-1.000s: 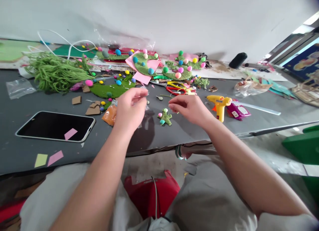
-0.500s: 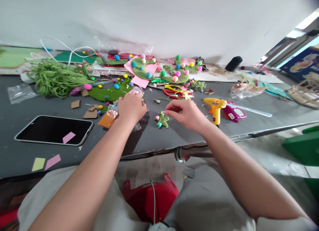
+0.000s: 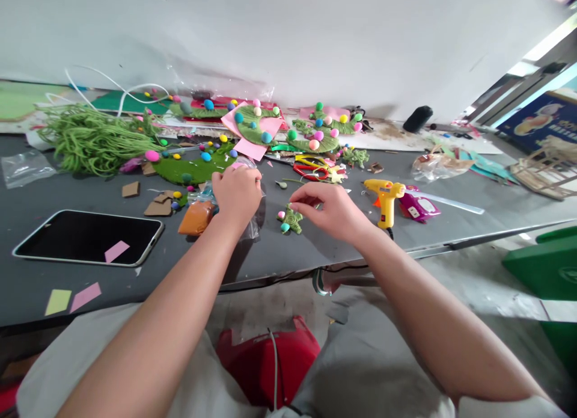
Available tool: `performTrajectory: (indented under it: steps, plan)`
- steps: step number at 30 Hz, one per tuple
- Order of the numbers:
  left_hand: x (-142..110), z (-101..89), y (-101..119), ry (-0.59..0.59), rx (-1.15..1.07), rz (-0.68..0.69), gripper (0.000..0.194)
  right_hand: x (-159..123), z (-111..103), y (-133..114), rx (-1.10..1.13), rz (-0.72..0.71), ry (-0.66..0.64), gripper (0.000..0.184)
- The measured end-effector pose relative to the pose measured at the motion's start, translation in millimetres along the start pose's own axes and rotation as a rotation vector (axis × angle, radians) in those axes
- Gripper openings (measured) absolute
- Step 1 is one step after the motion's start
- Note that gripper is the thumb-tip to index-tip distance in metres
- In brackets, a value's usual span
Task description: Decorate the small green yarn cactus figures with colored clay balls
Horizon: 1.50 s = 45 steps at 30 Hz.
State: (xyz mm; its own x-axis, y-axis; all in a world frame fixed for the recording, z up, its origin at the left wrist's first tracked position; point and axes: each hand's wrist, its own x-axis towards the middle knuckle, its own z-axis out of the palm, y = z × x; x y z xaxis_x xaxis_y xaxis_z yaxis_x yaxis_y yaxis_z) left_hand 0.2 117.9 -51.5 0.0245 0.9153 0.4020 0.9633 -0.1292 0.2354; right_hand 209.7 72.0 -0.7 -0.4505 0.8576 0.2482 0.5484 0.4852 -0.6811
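My left hand (image 3: 238, 192) is closed over a clear plastic bag (image 3: 253, 227) on the grey table, its fingertips hidden behind the hand. Against its wrist side sits an orange packet (image 3: 196, 218). My right hand (image 3: 325, 206) pinches at the upper tip of a small green yarn star (image 3: 294, 218). The star lies on the table and carries a pink pom-pom (image 3: 281, 215) and a teal pom-pom (image 3: 285, 228). Whether anything else is between those fingertips I cannot make out.
Right of my hands stand a yellow glue gun (image 3: 386, 202) and a purple packet (image 3: 419, 205). Red-handled scissors (image 3: 315, 170) and pom-pom-covered green pieces (image 3: 255, 129) lie behind. A phone (image 3: 90, 237), cardboard bits (image 3: 158, 206) and green yarn (image 3: 94, 141) are at left.
The orange packet has shifted and bunched up beside my left wrist. My right fingers stay at the star's tip. The whole view has moved slightly.
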Motion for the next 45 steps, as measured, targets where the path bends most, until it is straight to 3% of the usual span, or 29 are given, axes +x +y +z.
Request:
performTrajectory:
  steps: [6,8,10,12,14,17,19,27,34,40,45]
  plan:
    - [4,-1.7,1,0.025,-0.151,0.021,0.028,-1,1,2,0.005,-0.006,0.005,0.009]
    - [4,-7.1,7,0.059,-0.379,0.030,0.026,0,2,5,0.038,0.006,0.062,0.013]
    - [-1,-15.3,17,0.049,-0.772,0.003,0.023,0,2,7,0.099,0.006,0.148,0.019]
    - [-10,-24.8,29,-0.073,-1.175,-0.092,0.024,0,2,6,0.144,-0.016,0.240,0.017]
    - [-23,-34.2,39,-0.180,-1.440,-0.293,0.026,-1,1,3,0.134,-0.064,0.338,0.015]
    - [-43,-46.1,49,-0.332,-1.743,-0.527,0.023,-4,1,-5,0.080,-0.196,0.460,0.010]
    - [-54,-52.2,53,-0.407,-1.851,-0.610,0.021,-6,2,-10,0.074,-0.273,0.479,0.004]
    - [-64,-63.9,54,-0.404,-1.985,-0.707,0.016,-13,8,-14,0.012,-0.419,0.402,0.015]
    - [-67,-70.2,49,-0.402,-1.868,-0.507,0.020,-24,8,-14,-0.251,-0.447,0.324,0.029]
    - [-69,-67.3,51,-0.366,-1.733,-0.494,0.022,-28,5,-20,-0.091,-0.352,0.279,0.048]
    - [-71,-68.2,52,-0.356,-1.626,-0.429,0.025,-30,1,-21,-0.001,-0.286,0.236,0.028]
